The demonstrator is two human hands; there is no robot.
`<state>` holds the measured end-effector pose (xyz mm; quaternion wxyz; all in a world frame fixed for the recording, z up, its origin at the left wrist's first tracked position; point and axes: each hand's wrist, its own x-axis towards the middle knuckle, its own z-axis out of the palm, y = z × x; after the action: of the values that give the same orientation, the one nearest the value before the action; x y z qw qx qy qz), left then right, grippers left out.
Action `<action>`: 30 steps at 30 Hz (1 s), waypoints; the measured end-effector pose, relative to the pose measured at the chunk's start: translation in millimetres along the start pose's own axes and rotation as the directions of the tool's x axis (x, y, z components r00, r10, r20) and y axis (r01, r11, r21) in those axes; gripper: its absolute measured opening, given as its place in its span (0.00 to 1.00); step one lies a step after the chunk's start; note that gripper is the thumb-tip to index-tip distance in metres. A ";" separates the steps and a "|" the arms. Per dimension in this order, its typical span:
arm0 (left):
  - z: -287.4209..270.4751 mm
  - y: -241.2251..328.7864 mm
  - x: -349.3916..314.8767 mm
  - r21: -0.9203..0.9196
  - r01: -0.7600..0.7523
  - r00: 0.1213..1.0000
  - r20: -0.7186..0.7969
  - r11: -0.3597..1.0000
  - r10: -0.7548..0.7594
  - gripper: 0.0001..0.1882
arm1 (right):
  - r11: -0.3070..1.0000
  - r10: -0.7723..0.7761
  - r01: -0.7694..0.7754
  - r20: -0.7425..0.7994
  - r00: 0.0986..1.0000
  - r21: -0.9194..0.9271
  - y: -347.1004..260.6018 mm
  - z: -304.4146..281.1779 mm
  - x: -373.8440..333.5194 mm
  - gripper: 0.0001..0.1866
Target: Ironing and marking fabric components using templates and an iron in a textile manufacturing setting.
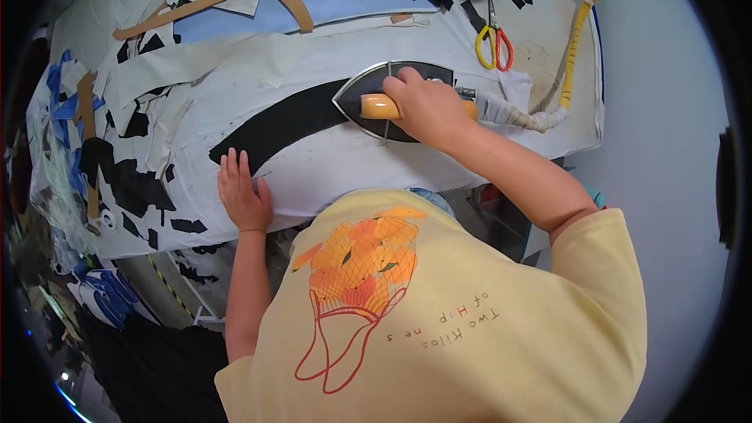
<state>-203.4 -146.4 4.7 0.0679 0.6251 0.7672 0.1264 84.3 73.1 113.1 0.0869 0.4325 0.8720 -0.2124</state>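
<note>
My right hand (427,106) is wrapped round the wooden handle of an iron (368,81). The iron lies flat over the right end of a curved black fabric strip (286,123), hiding that end. At the strip's left tip, my left hand (244,196) rests with its fingers stretched out, fingertips touching the fabric's lower edge. A wrapped hose (513,113) runs from the back of the iron toward the right side of the table.
White cloth covers the table (329,171). Scissors (493,45) with yellow and red handles lie at the far right. Black scraps (137,184) and pale pieces (168,129) litter the left side. Brown strips (207,6) cross blue fabric (348,0) at the back.
</note>
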 end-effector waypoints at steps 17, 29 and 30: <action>-3.8 -3.3 -10.9 -0.060 0.023 0.997 -0.076 0.998 -0.028 0.32 | 0.996 0.080 -0.081 0.040 0.996 0.030 -13.8 -34.2 -3.2 0.22; -4.6 -6.7 -7.0 -0.076 0.044 0.998 -0.046 0.996 -0.047 0.28 | 0.983 -0.140 0.143 0.034 0.990 -0.119 -74.1 26.0 39.3 0.08; -2.9 -7.4 -4.6 -0.069 0.041 0.996 -0.071 0.997 -0.046 0.27 | 0.982 -0.134 0.135 0.018 0.991 -0.133 -66.5 24.3 37.0 0.08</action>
<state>-210.1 -152.6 5.1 0.0636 0.6006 0.7779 0.1735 8.3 53.2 98.6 0.1053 0.3648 0.9111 -0.1605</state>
